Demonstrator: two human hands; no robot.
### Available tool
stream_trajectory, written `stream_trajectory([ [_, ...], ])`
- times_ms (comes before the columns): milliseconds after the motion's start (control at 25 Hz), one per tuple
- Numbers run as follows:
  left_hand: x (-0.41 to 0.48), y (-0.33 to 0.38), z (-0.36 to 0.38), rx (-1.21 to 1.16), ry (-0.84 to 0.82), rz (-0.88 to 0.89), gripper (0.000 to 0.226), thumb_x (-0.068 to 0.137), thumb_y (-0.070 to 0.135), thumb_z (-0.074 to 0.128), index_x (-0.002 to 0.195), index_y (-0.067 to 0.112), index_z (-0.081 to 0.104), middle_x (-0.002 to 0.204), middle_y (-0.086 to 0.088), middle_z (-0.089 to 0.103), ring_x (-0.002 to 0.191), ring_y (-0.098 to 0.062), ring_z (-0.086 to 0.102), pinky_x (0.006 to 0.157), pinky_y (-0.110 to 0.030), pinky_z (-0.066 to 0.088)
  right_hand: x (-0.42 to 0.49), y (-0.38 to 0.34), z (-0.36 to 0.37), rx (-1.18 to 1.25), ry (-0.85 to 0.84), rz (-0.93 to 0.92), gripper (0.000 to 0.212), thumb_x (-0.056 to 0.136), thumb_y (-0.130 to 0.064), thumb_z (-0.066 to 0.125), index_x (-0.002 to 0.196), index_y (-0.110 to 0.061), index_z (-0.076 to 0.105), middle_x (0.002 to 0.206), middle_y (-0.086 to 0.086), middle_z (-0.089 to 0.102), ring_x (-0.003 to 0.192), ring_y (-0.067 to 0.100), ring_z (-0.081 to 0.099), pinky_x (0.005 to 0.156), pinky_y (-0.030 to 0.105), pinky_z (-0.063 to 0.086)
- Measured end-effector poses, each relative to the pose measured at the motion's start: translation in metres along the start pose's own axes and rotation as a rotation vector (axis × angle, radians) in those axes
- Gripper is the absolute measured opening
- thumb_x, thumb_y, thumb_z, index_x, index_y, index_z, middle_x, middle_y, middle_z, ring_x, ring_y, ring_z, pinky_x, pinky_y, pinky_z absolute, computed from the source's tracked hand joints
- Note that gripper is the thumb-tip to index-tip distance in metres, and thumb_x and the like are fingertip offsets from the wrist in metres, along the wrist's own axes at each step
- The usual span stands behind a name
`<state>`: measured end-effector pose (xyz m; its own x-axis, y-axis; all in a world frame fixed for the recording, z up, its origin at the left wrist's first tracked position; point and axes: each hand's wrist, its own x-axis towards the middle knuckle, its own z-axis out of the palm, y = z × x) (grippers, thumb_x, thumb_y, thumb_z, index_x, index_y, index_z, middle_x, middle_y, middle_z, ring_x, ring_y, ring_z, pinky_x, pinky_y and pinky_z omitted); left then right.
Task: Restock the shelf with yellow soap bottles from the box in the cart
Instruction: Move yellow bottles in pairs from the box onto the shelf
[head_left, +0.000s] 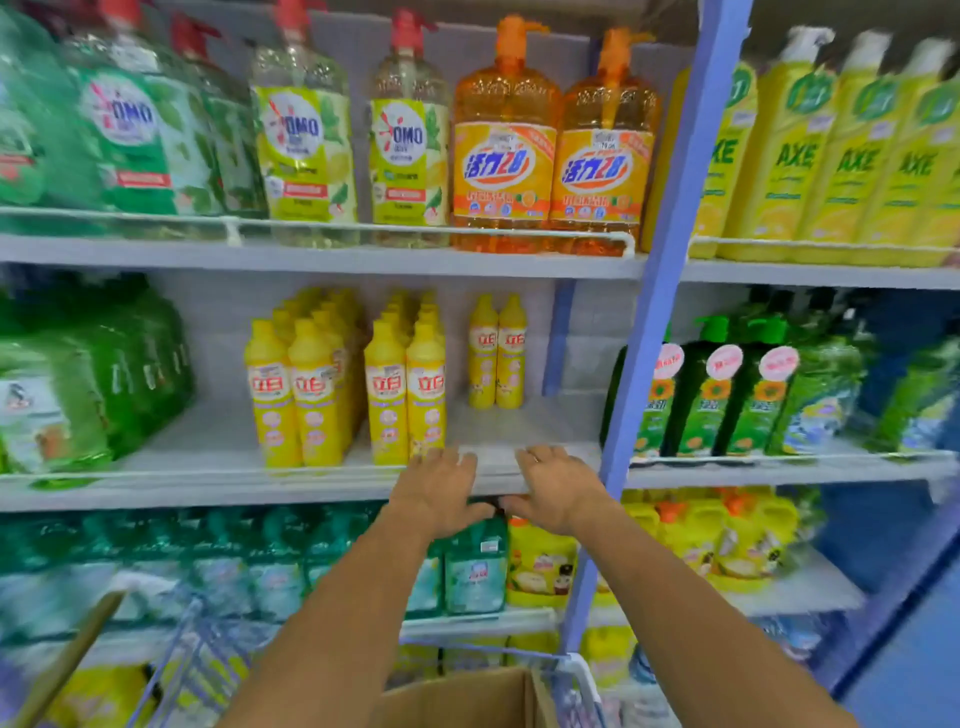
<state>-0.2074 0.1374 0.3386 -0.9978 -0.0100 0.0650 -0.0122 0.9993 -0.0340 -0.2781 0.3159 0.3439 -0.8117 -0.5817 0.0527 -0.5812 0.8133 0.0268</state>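
Both hands are reaching to the front edge of the middle shelf (218, 447). The left hand (436, 488) and the right hand (556, 486) are lying side by side there, palms down. Their fingers are stretching flat over the edge rail and the thumbs are pointing at each other just below it. Neither is holding a bottle. The yellow soap bottles (405, 395) are standing upright in rows on that shelf, just behind and left of the left hand. A pair of yellow bottles (496, 353) is standing near the back edge, beyond a bare stretch. The cardboard box (467, 696) is sitting in the wire cart (576, 670) under the forearms, its inside hidden.
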Motion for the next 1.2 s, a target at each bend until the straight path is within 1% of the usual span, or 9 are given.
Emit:
stream_trajectory([
  [120, -0.068, -0.014, 0.028, -0.026, -0.058, -0.039, 0.084, 0.090, 0.070, 0.048, 0.148, 0.012, 0.033, 0.146, -0.015, 0.044, 0.135, -0.035, 0.041, 0.110, -0.047, 0.036, -0.047, -0.043, 0.026, -0.004, -0.033, -0.020, 0.080, 0.092, -0.065, 0.051, 0.150, -0.012, 0.036, 0.151, 0.012, 0.041, 0.139, 0.033, 0.038, 0.110, 0.047, 0.041],
  [280, -0.141, -0.035, 0.070, -0.091, -0.225, -0.123, 0.084, 0.090, 0.071, 0.047, 0.149, 0.013, 0.033, 0.145, -0.015, 0.045, 0.135, -0.035, 0.041, 0.111, -0.050, 0.036, -0.086, -0.100, 0.061, 0.018, -0.123, -0.096, 0.078, 0.095, -0.063, 0.048, 0.152, -0.011, 0.034, 0.151, 0.012, 0.039, 0.139, 0.033, 0.038, 0.108, 0.047, 0.043],
  [400, -0.173, -0.049, 0.095, -0.115, -0.294, -0.181, 0.077, 0.092, 0.068, 0.048, 0.145, 0.013, 0.038, 0.141, -0.016, 0.048, 0.131, -0.035, 0.044, 0.107, -0.050, 0.041, -0.097, -0.130, 0.091, 0.029, -0.200, -0.129, 0.076, 0.095, -0.063, 0.049, 0.149, -0.011, 0.037, 0.150, 0.013, 0.041, 0.137, 0.034, 0.040, 0.105, 0.050, 0.045],
  [560, -0.202, -0.061, 0.157, -0.184, -0.381, -0.245, 0.078, 0.090, 0.069, 0.050, 0.146, 0.016, 0.039, 0.147, -0.013, 0.045, 0.136, -0.035, 0.042, 0.108, -0.053, 0.041, -0.107, -0.155, 0.154, 0.037, -0.337, -0.178, 0.073, 0.096, -0.060, 0.049, 0.149, -0.012, 0.037, 0.151, 0.011, 0.040, 0.137, 0.034, 0.041, 0.103, 0.050, 0.047],
  [680, -0.221, -0.061, 0.219, -0.198, -0.483, -0.323, 0.082, 0.086, 0.072, 0.052, 0.144, 0.015, 0.043, 0.147, -0.012, 0.047, 0.137, -0.034, 0.043, 0.110, -0.052, 0.039, -0.113, -0.155, 0.212, 0.027, -0.461, -0.186, 0.070, 0.096, -0.063, 0.046, 0.140, -0.008, 0.051, 0.150, 0.012, 0.044, 0.135, 0.034, 0.046, 0.102, 0.047, 0.046],
  [800, -0.233, -0.056, 0.273, -0.247, -0.602, -0.360, 0.075, 0.086, 0.068, 0.056, 0.137, 0.013, 0.047, 0.143, -0.015, 0.050, 0.133, -0.035, 0.045, 0.108, -0.047, 0.041, -0.117, -0.142, 0.269, 0.043, -0.571, -0.182, 0.064, 0.097, -0.062, 0.045, 0.128, -0.007, 0.060, 0.139, 0.015, 0.053, 0.127, 0.037, 0.051, 0.097, 0.045, 0.047],
  [920, -0.231, -0.051, 0.318, -0.314, -0.684, -0.398, 0.072, 0.086, 0.069, 0.055, 0.135, 0.016, 0.046, 0.140, -0.014, 0.050, 0.132, -0.035, 0.045, 0.104, -0.046, 0.043, -0.113, -0.126, 0.318, 0.085, -0.628, -0.192, 0.062, 0.094, -0.063, 0.048, 0.128, -0.011, 0.057, 0.134, 0.014, 0.053, 0.127, 0.037, 0.049, 0.096, 0.048, 0.050],
  [1040, -0.223, -0.050, 0.359, -0.359, -0.721, -0.409, 0.079, 0.085, 0.071, 0.052, 0.142, 0.017, 0.043, 0.143, -0.014, 0.049, 0.132, -0.035, 0.045, 0.105, -0.048, 0.045, -0.106, -0.116, 0.361, 0.090, -0.682, -0.175, 0.065, 0.094, -0.066, 0.046, 0.131, -0.013, 0.055, 0.137, 0.011, 0.050, 0.127, 0.035, 0.048, 0.095, 0.048, 0.050],
  [1200, -0.222, -0.062, 0.405, -0.375, -0.782, -0.480, 0.089, 0.090, 0.066, 0.054, 0.156, 0.015, 0.023, 0.150, -0.017, 0.043, 0.137, -0.038, 0.041, 0.106, -0.045, 0.043, -0.102, -0.107, 0.412, 0.111, -0.727, -0.137, 0.068, 0.096, -0.064, 0.044, 0.141, -0.014, 0.046, 0.142, 0.013, 0.048, 0.132, 0.035, 0.045, 0.100, 0.048, 0.048],
])
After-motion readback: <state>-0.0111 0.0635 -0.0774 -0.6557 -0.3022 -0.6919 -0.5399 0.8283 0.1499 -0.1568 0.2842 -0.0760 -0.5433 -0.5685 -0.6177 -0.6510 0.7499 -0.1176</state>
